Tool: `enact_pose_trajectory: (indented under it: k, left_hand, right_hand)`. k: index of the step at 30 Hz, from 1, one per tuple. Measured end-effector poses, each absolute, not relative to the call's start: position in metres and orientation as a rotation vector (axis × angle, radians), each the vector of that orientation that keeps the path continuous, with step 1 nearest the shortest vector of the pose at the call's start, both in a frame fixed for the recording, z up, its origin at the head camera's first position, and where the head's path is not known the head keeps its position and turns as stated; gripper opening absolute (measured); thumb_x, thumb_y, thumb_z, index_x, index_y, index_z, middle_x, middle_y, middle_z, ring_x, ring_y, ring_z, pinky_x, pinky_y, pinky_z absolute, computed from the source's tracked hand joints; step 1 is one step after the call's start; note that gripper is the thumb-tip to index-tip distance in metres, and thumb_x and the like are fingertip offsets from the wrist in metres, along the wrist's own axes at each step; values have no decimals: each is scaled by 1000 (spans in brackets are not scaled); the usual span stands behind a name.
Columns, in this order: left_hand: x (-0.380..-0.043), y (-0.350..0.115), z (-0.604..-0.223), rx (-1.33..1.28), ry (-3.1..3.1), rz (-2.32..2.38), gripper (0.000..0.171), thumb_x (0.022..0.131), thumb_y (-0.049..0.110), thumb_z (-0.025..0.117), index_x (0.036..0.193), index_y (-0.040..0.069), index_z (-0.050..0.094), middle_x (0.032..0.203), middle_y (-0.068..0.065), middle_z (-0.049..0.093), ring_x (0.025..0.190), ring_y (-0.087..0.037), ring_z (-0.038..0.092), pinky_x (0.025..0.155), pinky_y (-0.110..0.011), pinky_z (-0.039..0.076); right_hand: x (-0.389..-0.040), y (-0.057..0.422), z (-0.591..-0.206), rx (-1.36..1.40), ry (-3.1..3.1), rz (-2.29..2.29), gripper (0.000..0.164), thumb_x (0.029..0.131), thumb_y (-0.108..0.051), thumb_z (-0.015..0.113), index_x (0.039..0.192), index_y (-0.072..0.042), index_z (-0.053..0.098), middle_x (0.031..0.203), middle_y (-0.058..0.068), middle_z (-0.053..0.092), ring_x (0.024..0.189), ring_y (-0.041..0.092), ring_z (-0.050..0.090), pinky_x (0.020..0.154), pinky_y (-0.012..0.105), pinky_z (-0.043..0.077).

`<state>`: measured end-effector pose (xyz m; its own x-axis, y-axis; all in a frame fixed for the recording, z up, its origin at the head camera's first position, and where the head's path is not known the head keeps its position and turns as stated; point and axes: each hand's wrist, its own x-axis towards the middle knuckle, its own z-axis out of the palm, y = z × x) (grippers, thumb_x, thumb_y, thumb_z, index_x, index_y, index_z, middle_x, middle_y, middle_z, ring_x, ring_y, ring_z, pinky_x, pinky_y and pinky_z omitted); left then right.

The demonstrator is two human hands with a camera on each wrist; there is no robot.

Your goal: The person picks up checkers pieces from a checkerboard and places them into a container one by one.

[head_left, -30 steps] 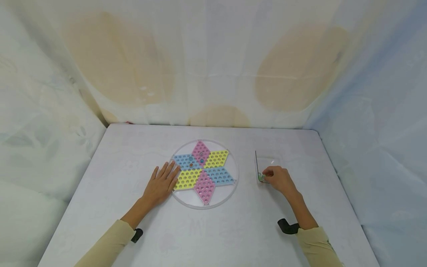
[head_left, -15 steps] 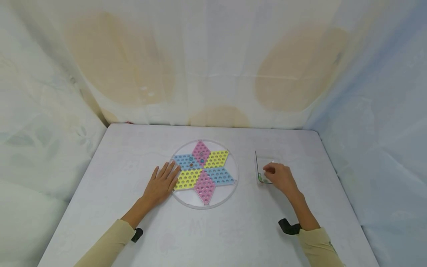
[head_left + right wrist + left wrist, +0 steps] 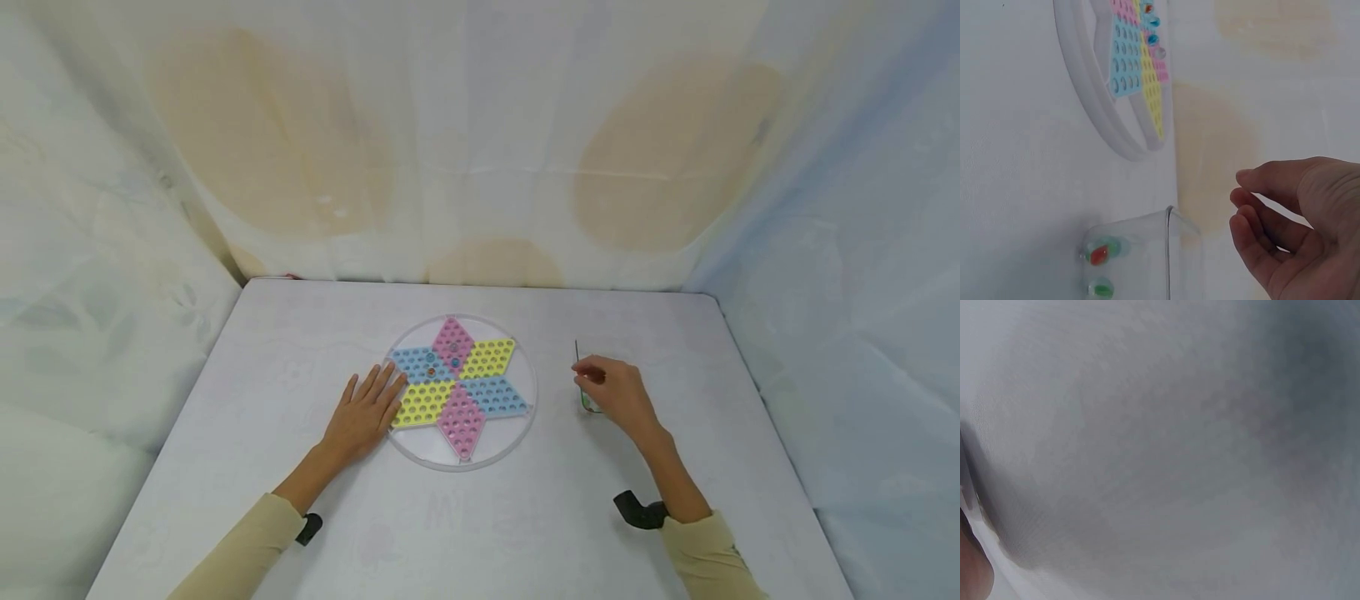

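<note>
In the head view, my left hand point(image 3: 363, 414) lies flat with fingers spread, its fingertips on the left rim of a round Chinese checkers board point(image 3: 468, 465). Several glass marbles sit in the board's upper blue and pink points, among them an orange one point(image 3: 431, 372). My right hand point(image 3: 618, 396) hangs over a clear plastic box point(image 3: 1169, 250), thumb and index fingertips close together. No marble shows between them; one could be hidden. Inside the box, the right wrist view shows a red-streaked marble point(image 3: 1099, 254) and a green one point(image 3: 1103, 289).
A white cloth covers the table point(image 3: 480, 533). Patterned curtains point(image 3: 480, 150) hang behind it and along both sides. Each wrist carries a black camera mount, such as the one on the right point(image 3: 637, 510). The left wrist view is mostly blurred grey surface.
My right hand has risen from inside the box and shifted left and away, above the box's left side. The left hand and the board have stayed put.
</note>
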<state>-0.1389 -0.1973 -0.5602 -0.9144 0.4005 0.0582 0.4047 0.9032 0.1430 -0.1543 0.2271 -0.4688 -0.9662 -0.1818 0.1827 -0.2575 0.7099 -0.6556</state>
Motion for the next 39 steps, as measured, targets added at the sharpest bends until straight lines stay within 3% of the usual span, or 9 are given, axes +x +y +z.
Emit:
enact_pose_trajectory:
  k: [17, 39]
  left_hand:
    - [-138, -196, -556, -643, -3050, -210, 58, 106, 37, 41, 158, 13, 30, 165, -10, 18, 151, -30, 12, 119, -54, 7]
    - [-139, -195, -558, -644, -3052, -196, 59, 107, 37, 41, 159, 13, 29, 165, -10, 18, 151, -30, 12, 119, -54, 8]
  right_hand:
    - [-157, 187, -467, 399, -2738, 1235, 16, 89, -3, 74, 105, 1, 73, 96, 10, 72, 86, 24, 67, 76, 38, 58]
    - [-179, 123, -494, 427, -2706, 1437, 17, 89, -5, 75, 103, 3, 73, 96, 11, 72, 88, 24, 68, 82, 35, 57]
